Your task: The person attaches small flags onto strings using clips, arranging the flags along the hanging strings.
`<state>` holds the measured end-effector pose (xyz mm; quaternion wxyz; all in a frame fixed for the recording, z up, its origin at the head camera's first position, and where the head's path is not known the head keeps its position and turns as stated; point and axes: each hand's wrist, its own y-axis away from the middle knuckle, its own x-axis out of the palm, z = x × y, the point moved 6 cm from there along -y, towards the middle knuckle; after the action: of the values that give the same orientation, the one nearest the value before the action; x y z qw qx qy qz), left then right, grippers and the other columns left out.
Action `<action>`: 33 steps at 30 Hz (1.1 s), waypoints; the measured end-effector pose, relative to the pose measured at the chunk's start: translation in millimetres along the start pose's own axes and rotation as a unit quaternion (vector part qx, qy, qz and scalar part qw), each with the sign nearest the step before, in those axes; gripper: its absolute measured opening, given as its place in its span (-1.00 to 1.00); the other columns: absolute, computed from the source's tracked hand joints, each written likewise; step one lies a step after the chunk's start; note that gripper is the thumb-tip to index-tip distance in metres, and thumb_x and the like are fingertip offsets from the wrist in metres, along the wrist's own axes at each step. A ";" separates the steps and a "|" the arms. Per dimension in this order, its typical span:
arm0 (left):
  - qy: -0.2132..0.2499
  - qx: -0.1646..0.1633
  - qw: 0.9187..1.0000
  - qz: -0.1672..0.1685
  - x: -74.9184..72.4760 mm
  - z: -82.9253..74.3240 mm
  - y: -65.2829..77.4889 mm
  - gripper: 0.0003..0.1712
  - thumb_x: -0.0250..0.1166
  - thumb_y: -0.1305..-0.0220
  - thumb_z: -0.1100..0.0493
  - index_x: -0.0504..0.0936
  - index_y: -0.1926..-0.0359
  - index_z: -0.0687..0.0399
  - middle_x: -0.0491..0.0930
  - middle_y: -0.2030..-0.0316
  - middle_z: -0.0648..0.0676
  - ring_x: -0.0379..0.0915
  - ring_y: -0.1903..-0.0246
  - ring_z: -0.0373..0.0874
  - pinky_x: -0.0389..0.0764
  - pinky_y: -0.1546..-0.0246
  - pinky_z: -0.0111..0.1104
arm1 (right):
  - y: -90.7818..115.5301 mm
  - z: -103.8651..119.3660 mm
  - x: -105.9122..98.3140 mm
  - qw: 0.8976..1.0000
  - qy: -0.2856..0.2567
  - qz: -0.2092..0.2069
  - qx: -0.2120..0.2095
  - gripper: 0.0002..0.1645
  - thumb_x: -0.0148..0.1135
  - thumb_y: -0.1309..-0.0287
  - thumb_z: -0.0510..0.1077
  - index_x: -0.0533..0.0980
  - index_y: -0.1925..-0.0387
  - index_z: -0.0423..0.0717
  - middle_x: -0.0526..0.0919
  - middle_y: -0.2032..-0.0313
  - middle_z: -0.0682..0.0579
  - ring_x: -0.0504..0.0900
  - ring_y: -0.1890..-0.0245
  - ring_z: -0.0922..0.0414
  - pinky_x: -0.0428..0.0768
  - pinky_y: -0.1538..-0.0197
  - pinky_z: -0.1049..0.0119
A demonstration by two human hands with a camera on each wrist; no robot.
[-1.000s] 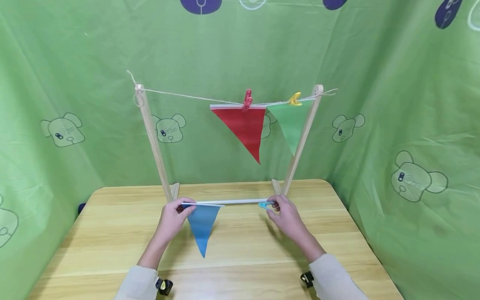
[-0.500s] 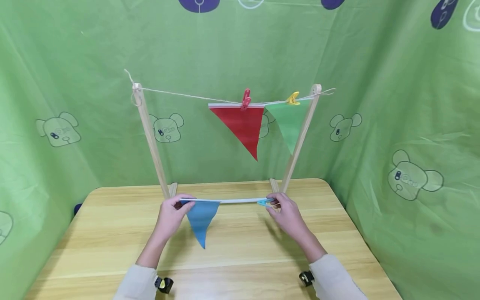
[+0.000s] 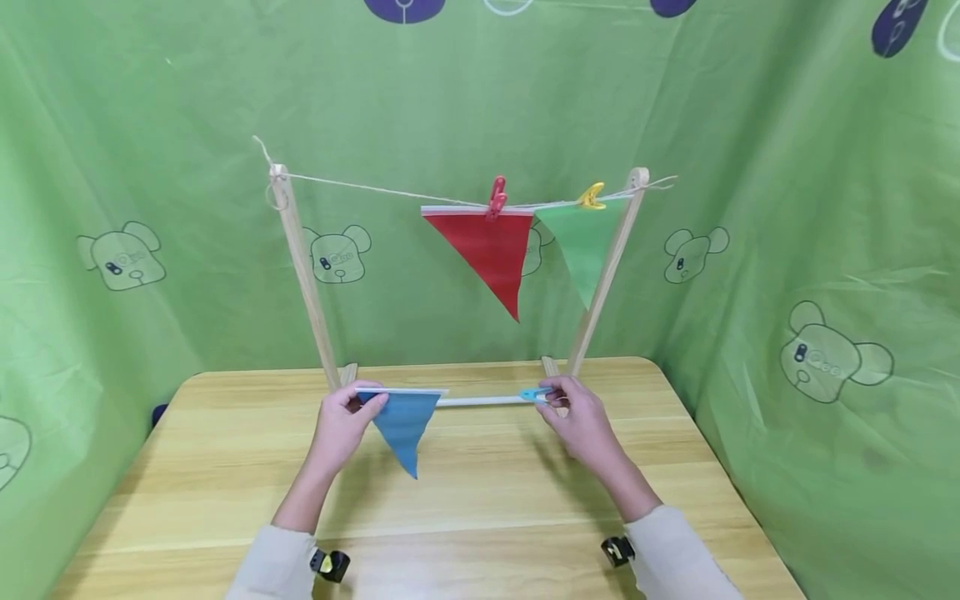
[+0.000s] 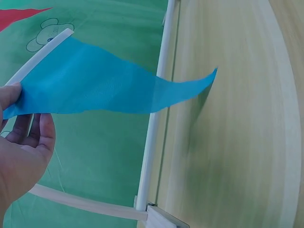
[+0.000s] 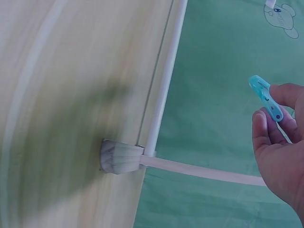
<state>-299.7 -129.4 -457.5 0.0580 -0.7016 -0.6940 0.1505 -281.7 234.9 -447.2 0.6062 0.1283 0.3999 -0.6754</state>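
Note:
My left hand (image 3: pixel 341 429) pinches the upper left corner of a blue triangular pennant (image 3: pixel 405 425), whose white top edge lies level and whose tip hangs down. In the left wrist view the pennant (image 4: pixel 95 80) is held off the table, thumb on its corner. My right hand (image 3: pixel 581 421) holds a light blue clothespin (image 3: pixel 534 394) between thumb and fingers; the right wrist view shows the clothespin (image 5: pixel 266 97) pointing away from the palm. Above, a red pennant (image 3: pixel 495 250) hangs from a string (image 3: pixel 375 189) by a red clothespin (image 3: pixel 497 198). Beside it a green pennant (image 3: pixel 585 242) hangs by a yellow clothespin (image 3: pixel 592 197).
Two wooden posts, a left post (image 3: pixel 303 275) and a right post (image 3: pixel 611 271), carry the string. A white rod (image 3: pixel 480 402) joins them low down, behind my hands. The wooden table (image 3: pixel 465 517) lies below, with a green curtain (image 3: pixel 450 100) behind.
Both hands have risen slightly, the blue pennant lifting so that its top edge now sits above the rod. The clothespin has turned a little in my right hand.

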 end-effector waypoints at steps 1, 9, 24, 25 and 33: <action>0.000 -0.001 1.000 -0.001 -0.4 -0.6 -0.7 -0.83 0.39 -0.36 0.28 0.74 0.12 0.33 0.69 0.14 0.28 0.52 0.31 -0.29 0.59 0.30 -0.52 | -0.4 1.5 -0.9 1.000 0.001 -0.002 -0.004 -0.59 0.46 -0.16 -0.35 0.57 -0.04 -0.28 0.69 0.15 -0.09 0.70 0.14 0.01 0.73 -0.03 0.10; -0.003 -0.014 1.000 -0.021 -1.8 -6.0 -6.5 -0.80 0.40 -0.35 0.28 0.72 0.10 0.36 0.70 0.15 0.18 0.55 0.29 -0.30 0.62 0.26 -0.51 | -5.9 9.0 -4.9 1.000 0.005 0.006 -0.001 -0.58 0.47 -0.15 -0.34 0.56 -0.05 -0.25 0.69 0.13 -0.11 0.70 0.13 0.00 0.73 -0.05 0.07; 0.025 -0.026 0.999 -0.038 1.8 -15.0 -21.8 -0.77 0.41 -0.35 0.25 0.71 0.09 0.36 0.64 0.34 0.02 0.51 0.39 -0.26 0.60 0.35 -0.47 | -17.6 30.6 -20.1 0.999 -0.011 -0.018 -0.033 -0.57 0.48 -0.15 -0.35 0.58 -0.06 -0.28 0.71 0.11 -0.16 0.71 0.12 -0.02 0.73 -0.07 0.07; 0.028 -0.025 0.998 -0.040 1.5 -16.3 -22.9 -0.77 0.41 -0.34 0.26 0.71 0.09 0.37 0.64 0.35 0.02 0.51 0.39 -0.26 0.59 0.35 -0.47 | -18.5 33.5 -21.4 0.999 -0.012 -0.019 -0.038 -0.57 0.47 -0.16 -0.34 0.58 -0.06 -0.28 0.70 0.12 -0.15 0.71 0.12 -0.02 0.73 -0.07 0.07; 0.037 -0.019 0.998 -0.043 -0.2 -29.7 -30.8 -0.75 0.40 -0.36 0.25 0.69 0.07 0.40 0.64 0.34 0.00 0.52 0.36 -0.25 0.60 0.31 -0.48 | -26.7 55.0 -32.0 0.997 -0.012 -0.028 -0.071 -0.60 0.48 -0.16 -0.33 0.57 -0.02 -0.27 0.69 0.14 -0.13 0.72 0.14 -0.02 0.74 -0.05 0.05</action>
<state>-320.6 -124.9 -420.4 0.0769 -0.6775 -0.7233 0.1090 -281.8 218.1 -380.2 0.5995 0.0658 0.4434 -0.6631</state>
